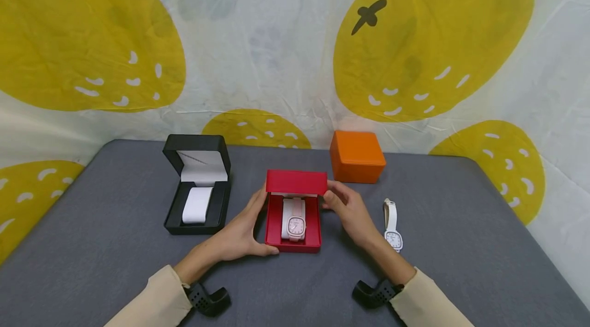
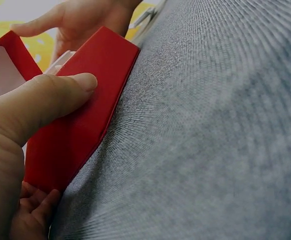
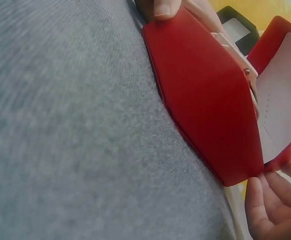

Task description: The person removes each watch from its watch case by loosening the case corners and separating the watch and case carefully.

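A red watch box (image 1: pixel 316 232) stands with its lid (image 1: pixel 296 182) partly raised. Inside it, a pink watch (image 1: pixel 296 225) is wrapped round a white cushion. My left hand (image 1: pixel 243 232) grips the box's left side, its thumb (image 2: pixel 60 95) on the front part of the side wall and its fingers toward the back. At the back right corner, my right hand (image 1: pixel 349 211) holds the lid by its edge, with the thumb and fingers by the hinge in the right wrist view. A white watch (image 1: pixel 392 227) lies on the table, right of my right hand.
An open black watch box (image 1: pixel 221 209) with a white cushion (image 1: pixel 197 205) stands to the left. Behind on the right is a closed orange box (image 1: pixel 357 157). Grey cloth covers the table (image 1: pixel 286 293), and a patterned curtain (image 1: pixel 276 50) hangs at its far edge.
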Action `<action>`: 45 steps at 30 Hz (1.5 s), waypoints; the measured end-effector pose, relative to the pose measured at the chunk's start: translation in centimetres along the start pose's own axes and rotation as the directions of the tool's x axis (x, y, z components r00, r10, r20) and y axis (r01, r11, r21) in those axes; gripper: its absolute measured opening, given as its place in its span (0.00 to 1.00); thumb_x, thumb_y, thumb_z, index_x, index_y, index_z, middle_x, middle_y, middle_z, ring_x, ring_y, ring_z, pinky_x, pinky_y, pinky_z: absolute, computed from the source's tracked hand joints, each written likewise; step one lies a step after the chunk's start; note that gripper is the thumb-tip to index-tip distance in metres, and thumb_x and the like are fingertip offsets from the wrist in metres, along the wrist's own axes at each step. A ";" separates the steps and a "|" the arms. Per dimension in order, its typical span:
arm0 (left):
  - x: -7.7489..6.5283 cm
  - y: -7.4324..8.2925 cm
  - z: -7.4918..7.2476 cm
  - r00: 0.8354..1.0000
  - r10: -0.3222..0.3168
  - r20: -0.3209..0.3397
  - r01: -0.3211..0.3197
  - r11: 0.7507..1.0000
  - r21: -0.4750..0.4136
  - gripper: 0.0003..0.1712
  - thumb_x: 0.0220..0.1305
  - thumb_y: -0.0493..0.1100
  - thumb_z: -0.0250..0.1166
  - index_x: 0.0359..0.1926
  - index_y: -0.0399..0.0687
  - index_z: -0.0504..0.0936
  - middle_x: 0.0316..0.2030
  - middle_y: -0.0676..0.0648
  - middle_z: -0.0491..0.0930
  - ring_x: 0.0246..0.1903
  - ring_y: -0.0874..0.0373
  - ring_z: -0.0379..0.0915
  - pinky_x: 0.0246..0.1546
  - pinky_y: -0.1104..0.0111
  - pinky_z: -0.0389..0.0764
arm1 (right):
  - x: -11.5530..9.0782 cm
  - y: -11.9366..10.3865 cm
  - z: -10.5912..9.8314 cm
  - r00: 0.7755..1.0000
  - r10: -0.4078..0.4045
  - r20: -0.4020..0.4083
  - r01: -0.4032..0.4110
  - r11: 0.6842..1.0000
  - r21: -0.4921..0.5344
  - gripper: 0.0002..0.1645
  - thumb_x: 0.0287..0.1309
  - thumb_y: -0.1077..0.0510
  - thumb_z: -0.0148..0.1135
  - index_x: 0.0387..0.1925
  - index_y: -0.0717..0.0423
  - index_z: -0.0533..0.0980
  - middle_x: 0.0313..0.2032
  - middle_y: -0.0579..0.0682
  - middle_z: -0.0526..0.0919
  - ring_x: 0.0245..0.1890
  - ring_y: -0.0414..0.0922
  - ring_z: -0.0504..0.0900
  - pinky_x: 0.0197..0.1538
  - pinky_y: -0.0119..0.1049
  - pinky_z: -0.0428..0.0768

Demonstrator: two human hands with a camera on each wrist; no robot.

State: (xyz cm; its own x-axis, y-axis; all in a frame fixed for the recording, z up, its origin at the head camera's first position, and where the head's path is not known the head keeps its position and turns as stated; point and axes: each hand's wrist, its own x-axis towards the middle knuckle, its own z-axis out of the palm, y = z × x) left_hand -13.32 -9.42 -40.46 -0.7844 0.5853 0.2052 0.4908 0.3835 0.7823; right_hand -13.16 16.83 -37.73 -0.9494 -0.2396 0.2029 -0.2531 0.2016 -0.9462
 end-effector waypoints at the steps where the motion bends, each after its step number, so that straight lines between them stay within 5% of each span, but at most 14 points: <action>1: 0.0 0.0 0.0 1.000 0.003 0.000 -0.003 1.000 -0.003 0.71 0.33 0.55 0.75 0.68 0.62 0.31 0.66 0.55 0.42 0.62 0.60 0.45 0.55 0.58 0.62 | 0.0 0.0 0.0 1.000 0.001 -0.006 -0.001 1.000 -0.002 0.24 0.60 0.50 0.51 0.55 0.57 0.68 0.49 0.53 0.74 0.45 0.57 0.73 0.45 0.43 0.74; 19: -0.2 0.1 -0.1 0.999 -0.032 0.017 0.032 0.999 0.001 0.70 0.35 0.58 0.74 0.68 0.62 0.31 0.66 0.54 0.40 0.62 0.60 0.43 0.55 0.57 0.61 | 0.4 -0.6 0.8 0.994 0.066 -0.083 -0.074 0.992 -0.103 0.22 0.62 0.49 0.48 0.53 0.55 0.70 0.47 0.54 0.76 0.45 0.51 0.76 0.43 0.44 0.75; 27: -0.3 0.2 -0.1 0.998 -0.056 0.023 0.056 0.998 -0.010 0.70 0.35 0.58 0.73 0.67 0.64 0.30 0.66 0.55 0.40 0.62 0.61 0.41 0.56 0.57 0.60 | 0.2 -2.6 1.0 0.985 0.161 -0.066 -0.166 0.983 -0.080 0.22 0.64 0.52 0.46 0.55 0.59 0.68 0.49 0.58 0.74 0.44 0.54 0.76 0.44 0.44 0.75; 32: -0.3 0.3 0.0 0.998 -0.059 0.019 0.059 0.998 -0.028 0.70 0.35 0.57 0.74 0.67 0.65 0.29 0.66 0.54 0.41 0.62 0.61 0.42 0.56 0.56 0.59 | 0.5 -1.0 0.7 0.976 0.196 -0.095 -0.204 0.975 -0.083 0.21 0.62 0.48 0.48 0.51 0.55 0.72 0.47 0.53 0.76 0.44 0.49 0.76 0.43 0.40 0.76; 45: -0.2 0.2 0.0 0.999 -0.031 0.010 0.031 0.999 -0.034 0.71 0.33 0.57 0.74 0.68 0.64 0.30 0.65 0.51 0.44 0.61 0.58 0.46 0.54 0.54 0.61 | 0.9 -1.1 0.8 0.963 0.231 -0.139 -0.236 0.971 -0.023 0.28 0.58 0.41 0.50 0.51 0.58 0.74 0.45 0.56 0.78 0.45 0.51 0.76 0.42 0.41 0.76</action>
State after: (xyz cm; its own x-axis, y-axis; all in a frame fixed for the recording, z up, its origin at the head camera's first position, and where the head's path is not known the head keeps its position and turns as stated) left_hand -13.11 -9.48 -40.32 -0.7953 0.5802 0.1754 0.4530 0.3766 0.8080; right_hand -13.56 15.68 -36.73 -0.9986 -0.0520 0.0122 -0.0260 0.2746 -0.9612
